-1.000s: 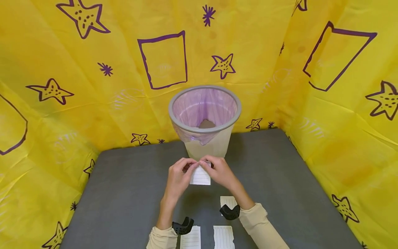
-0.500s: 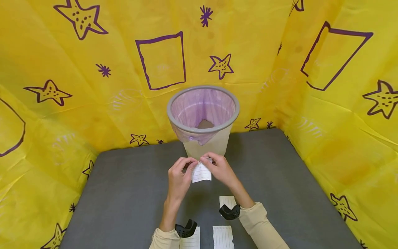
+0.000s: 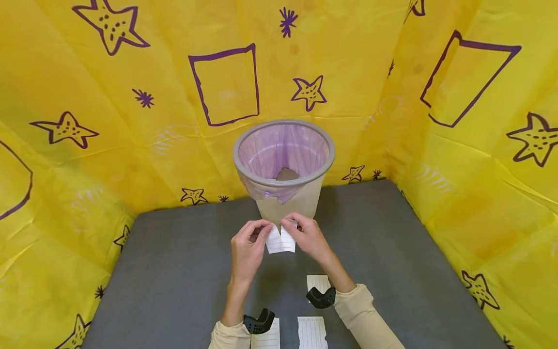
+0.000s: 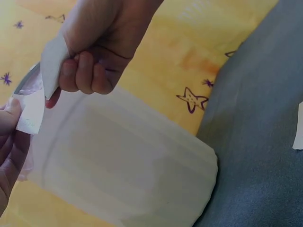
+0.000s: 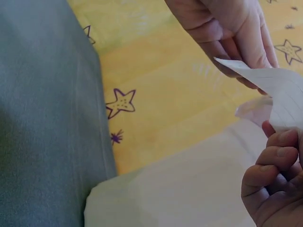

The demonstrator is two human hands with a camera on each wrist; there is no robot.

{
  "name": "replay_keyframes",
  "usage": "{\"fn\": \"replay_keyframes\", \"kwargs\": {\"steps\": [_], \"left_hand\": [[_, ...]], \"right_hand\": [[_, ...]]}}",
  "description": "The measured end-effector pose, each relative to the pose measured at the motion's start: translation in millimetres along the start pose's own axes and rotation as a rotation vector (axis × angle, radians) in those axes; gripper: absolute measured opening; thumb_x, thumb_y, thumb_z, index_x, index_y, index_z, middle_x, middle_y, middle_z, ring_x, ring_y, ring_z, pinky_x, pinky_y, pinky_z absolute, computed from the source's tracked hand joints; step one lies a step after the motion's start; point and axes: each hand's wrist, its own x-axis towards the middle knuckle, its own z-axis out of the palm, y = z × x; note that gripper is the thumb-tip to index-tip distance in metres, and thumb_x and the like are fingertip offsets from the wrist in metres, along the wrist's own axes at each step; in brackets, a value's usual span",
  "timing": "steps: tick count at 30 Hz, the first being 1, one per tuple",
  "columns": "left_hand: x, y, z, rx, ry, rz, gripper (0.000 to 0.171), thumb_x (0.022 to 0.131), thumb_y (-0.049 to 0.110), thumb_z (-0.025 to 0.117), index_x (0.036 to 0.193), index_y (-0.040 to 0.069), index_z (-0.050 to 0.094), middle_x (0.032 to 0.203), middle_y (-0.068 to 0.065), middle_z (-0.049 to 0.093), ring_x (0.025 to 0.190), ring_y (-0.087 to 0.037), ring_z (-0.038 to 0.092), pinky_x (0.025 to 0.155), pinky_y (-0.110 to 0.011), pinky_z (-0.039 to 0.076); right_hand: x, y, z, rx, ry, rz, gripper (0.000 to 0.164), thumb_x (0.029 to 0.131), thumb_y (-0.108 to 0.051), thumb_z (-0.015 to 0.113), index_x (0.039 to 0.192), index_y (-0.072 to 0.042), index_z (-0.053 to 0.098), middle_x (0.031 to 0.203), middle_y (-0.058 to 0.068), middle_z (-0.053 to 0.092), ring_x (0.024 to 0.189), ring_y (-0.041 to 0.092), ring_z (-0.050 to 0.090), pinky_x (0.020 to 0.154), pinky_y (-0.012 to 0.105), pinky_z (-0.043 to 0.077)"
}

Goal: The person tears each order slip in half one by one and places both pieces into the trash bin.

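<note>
Both hands pinch a small lined paper sheet (image 3: 281, 244) by its top edge, in front of the bin. A V-shaped tear runs down from that edge between the hands, and the lower part still joins. My left hand (image 3: 247, 249) grips the left piece between thumb and fingertips. The right piece is pinched by my right hand (image 3: 308, 238), whose other fingers curl in, as the right wrist view shows. In the left wrist view the two paper flaps (image 4: 32, 112) stand at different angles.
A pale waste bin (image 3: 285, 206) with a grey rim and purple liner stands behind the hands. Lined paper pieces lie nearer on the grey table (image 3: 183, 271): one left (image 3: 267, 334), one middle (image 3: 312, 333), one partly under the right wrist (image 3: 317, 281). Yellow patterned cloth (image 3: 165, 160) surrounds the table.
The sheet was whole along its visible part; a tear has opened at its top and widened. The left hand has moved slightly left, away from the right, and the sheet has risen a little.
</note>
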Motion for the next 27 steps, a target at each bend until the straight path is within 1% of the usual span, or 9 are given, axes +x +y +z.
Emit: {"fn": "replay_keyframes", "kwargs": {"steps": [1, 4, 8, 13, 16, 18, 21, 23, 27], "left_hand": [[-1.1, -4.9, 0.2, -0.008, -0.006, -0.007, 0.006, 0.085, 0.007, 0.072, 0.090, 0.006, 0.073, 0.081, -0.007, 0.070, 0.065, -0.010, 0.060, 0.060, -0.013, 0.050], [-2.4, -7.3, -1.5, -0.001, 0.007, -0.025, 0.007, 0.085, 0.005, 0.071, 0.092, 0.005, 0.074, 0.083, -0.008, 0.071, 0.068, -0.009, 0.062, 0.062, -0.013, 0.051], [-5.6, -6.7, -4.5, -0.003, 0.053, -0.102, 0.009, 0.083, -0.001, 0.072, 0.091, 0.001, 0.073, 0.083, -0.012, 0.071, 0.069, -0.009, 0.061, 0.064, -0.010, 0.049], [-1.8, 11.2, -10.2, 0.001, 0.065, -0.131, 0.008, 0.082, -0.005, 0.071, 0.091, -0.007, 0.071, 0.083, -0.019, 0.070, 0.069, -0.013, 0.062, 0.065, -0.010, 0.050], [0.9, 15.2, -17.6, 0.014, 0.106, -0.142, 0.009, 0.083, -0.006, 0.070, 0.091, -0.009, 0.070, 0.084, -0.022, 0.070, 0.069, -0.012, 0.061, 0.065, -0.010, 0.050], [1.0, 11.6, -23.7, 0.026, 0.132, -0.183, 0.009, 0.083, -0.006, 0.069, 0.092, -0.009, 0.070, 0.084, -0.023, 0.070, 0.069, -0.010, 0.061, 0.064, -0.009, 0.049], [-0.9, -2.7, -31.1, 0.059, 0.141, -0.259, 0.010, 0.084, -0.004, 0.070, 0.094, -0.007, 0.071, 0.085, -0.023, 0.071, 0.068, -0.009, 0.060, 0.063, -0.007, 0.047], [-2.2, -12.5, -33.3, 0.085, 0.115, -0.297, 0.011, 0.085, -0.001, 0.070, 0.095, -0.004, 0.072, 0.086, -0.021, 0.072, 0.068, -0.008, 0.060, 0.063, -0.007, 0.046], [-4.4, -26.6, -34.4, 0.119, 0.046, -0.324, 0.012, 0.087, 0.007, 0.071, 0.097, 0.002, 0.074, 0.088, -0.016, 0.073, 0.069, -0.003, 0.059, 0.064, -0.008, 0.046]], "right_hand": [[0, 4, 1, -0.003, 0.002, -0.019, 0.013, 0.095, -0.011, 0.061, 0.094, -0.002, 0.070, 0.085, 0.012, 0.070, 0.060, 0.002, 0.044, 0.055, 0.018, 0.039], [0, 5, 2, -0.037, 0.044, -0.059, 0.011, 0.094, -0.010, 0.062, 0.092, -0.003, 0.070, 0.079, 0.010, 0.069, 0.057, 0.000, 0.041, 0.052, 0.018, 0.038], [-1, 8, 3, -0.077, 0.123, -0.074, 0.008, 0.092, -0.009, 0.064, 0.088, -0.004, 0.069, 0.071, 0.008, 0.067, 0.053, -0.002, 0.038, 0.048, 0.017, 0.034], [-3, 13, 4, -0.089, 0.117, -0.077, 0.010, 0.093, -0.011, 0.064, 0.089, -0.003, 0.069, 0.071, 0.008, 0.067, 0.054, -0.003, 0.039, 0.049, 0.018, 0.037], [-4, 17, 0, -0.084, 0.161, -0.065, 0.009, 0.092, -0.011, 0.065, 0.089, -0.003, 0.069, 0.069, 0.008, 0.066, 0.054, -0.003, 0.040, 0.048, 0.018, 0.036], [-5, 21, -3, -0.085, 0.196, -0.045, 0.008, 0.091, -0.010, 0.066, 0.087, -0.004, 0.069, 0.067, 0.007, 0.064, 0.054, -0.002, 0.040, 0.048, 0.018, 0.035], [-6, 26, -8, -0.090, 0.222, -0.011, 0.008, 0.090, -0.010, 0.067, 0.086, -0.004, 0.069, 0.066, 0.006, 0.063, 0.054, -0.001, 0.040, 0.049, 0.017, 0.034], [-7, 29, -11, -0.095, 0.212, -0.007, 0.008, 0.090, -0.010, 0.067, 0.087, -0.003, 0.069, 0.068, 0.007, 0.064, 0.054, -0.001, 0.040, 0.049, 0.017, 0.034], [-8, 35, -15, -0.096, 0.182, -0.017, 0.010, 0.091, -0.011, 0.066, 0.089, -0.001, 0.069, 0.072, 0.010, 0.067, 0.055, -0.001, 0.042, 0.050, 0.018, 0.037]]}}
